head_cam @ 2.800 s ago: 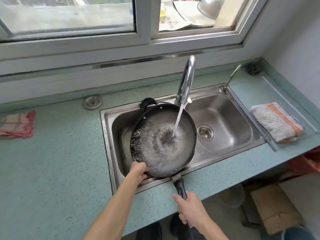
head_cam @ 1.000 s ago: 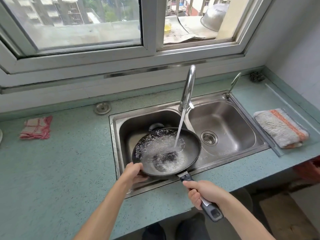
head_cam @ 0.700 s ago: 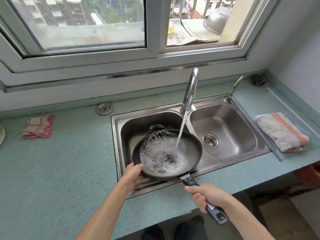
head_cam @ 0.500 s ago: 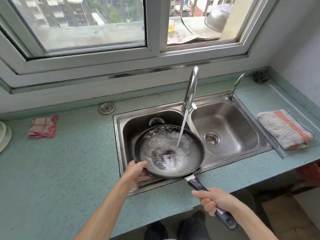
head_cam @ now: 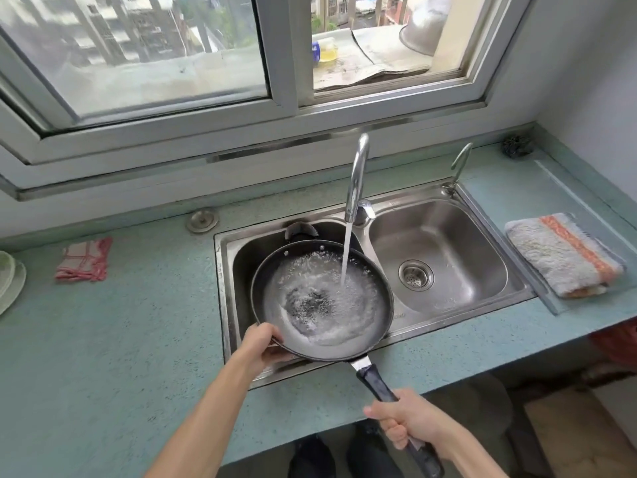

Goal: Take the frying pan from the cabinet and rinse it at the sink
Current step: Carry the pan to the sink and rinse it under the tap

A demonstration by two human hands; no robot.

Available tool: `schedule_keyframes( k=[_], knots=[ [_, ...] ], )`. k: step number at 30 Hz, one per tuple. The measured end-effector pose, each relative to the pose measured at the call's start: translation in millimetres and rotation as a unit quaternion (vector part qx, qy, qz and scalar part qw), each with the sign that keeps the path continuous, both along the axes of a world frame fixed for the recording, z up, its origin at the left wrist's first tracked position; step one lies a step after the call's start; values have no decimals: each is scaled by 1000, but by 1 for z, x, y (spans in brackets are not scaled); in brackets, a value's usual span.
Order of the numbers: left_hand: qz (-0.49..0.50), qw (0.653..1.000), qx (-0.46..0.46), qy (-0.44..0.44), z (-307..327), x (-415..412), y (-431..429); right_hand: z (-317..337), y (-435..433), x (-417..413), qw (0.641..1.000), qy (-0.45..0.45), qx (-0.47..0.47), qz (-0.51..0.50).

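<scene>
A black frying pan (head_cam: 375, 326) hangs over the left basin of a steel double sink (head_cam: 458, 305), holding swirling, foaming water. A stream from the chrome faucet (head_cam: 356, 174) falls into the pan's far right part. My left hand (head_cam: 263, 346) grips the pan's near-left rim. My right hand (head_cam: 410, 420) is closed around the pan's long dark handle (head_cam: 375, 381), below the counter's front edge. A small helper handle shows at the pan's far rim.
A teal counter (head_cam: 120, 339) surrounds the sink. A red checked cloth (head_cam: 84, 258) lies at left and pale plates (head_cam: 8, 281) at the left edge. A folded towel (head_cam: 565, 253) rests at right. A window frame runs behind.
The pan has tipped from steeply tilted to nearly level and shifted slightly toward me. My right hand slid further down the handle. Water keeps running and swirling in the pan.
</scene>
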State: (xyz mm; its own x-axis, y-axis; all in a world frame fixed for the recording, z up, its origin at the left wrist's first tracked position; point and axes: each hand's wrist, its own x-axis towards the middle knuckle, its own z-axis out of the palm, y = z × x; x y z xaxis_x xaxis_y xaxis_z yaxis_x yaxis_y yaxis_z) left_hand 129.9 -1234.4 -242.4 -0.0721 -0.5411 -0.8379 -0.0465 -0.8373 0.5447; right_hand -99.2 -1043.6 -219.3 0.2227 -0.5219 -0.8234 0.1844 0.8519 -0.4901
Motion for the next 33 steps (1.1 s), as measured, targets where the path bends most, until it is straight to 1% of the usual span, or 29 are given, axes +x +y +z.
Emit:
schedule_keyframes(
  k=[3, 6, 13, 16, 20, 24, 27, 30, 32, 33],
  knots=[
    [45, 999, -18, 3, 6, -2, 12, -2, 0, -18, 998, 17, -15, 52],
    [87, 995, -41, -5, 8, -3, 22, -2, -5, -28, 990, 63, -43, 115],
    [138, 985, -75, -64, 46, -24, 37, -13, -31, -48, 963, 159, -91, 199],
    [155, 978, -98, -97, 59, -38, 37, -21, -41, -53, 949, 199, -120, 212],
    [191, 965, -130, -126, 66, -49, 36, -34, -56, -60, 940, 219, -151, 215],
    [207, 956, -153, -141, 62, -47, 36, -42, -76, -71, 935, 204, -194, 216],
    [234, 949, -168, -130, 61, -54, 37, -42, -94, -85, 931, 204, -216, 210],
    [285, 936, -182, -102, 62, -67, 35, -44, -114, -100, 921, 230, -239, 206],
    [317, 929, -179, -68, 63, -76, 34, -46, -127, -111, 903, 269, -255, 216],
    [328, 927, -173, -49, 63, -79, 33, -46, -133, -115, 888, 299, -266, 226]
  ],
)
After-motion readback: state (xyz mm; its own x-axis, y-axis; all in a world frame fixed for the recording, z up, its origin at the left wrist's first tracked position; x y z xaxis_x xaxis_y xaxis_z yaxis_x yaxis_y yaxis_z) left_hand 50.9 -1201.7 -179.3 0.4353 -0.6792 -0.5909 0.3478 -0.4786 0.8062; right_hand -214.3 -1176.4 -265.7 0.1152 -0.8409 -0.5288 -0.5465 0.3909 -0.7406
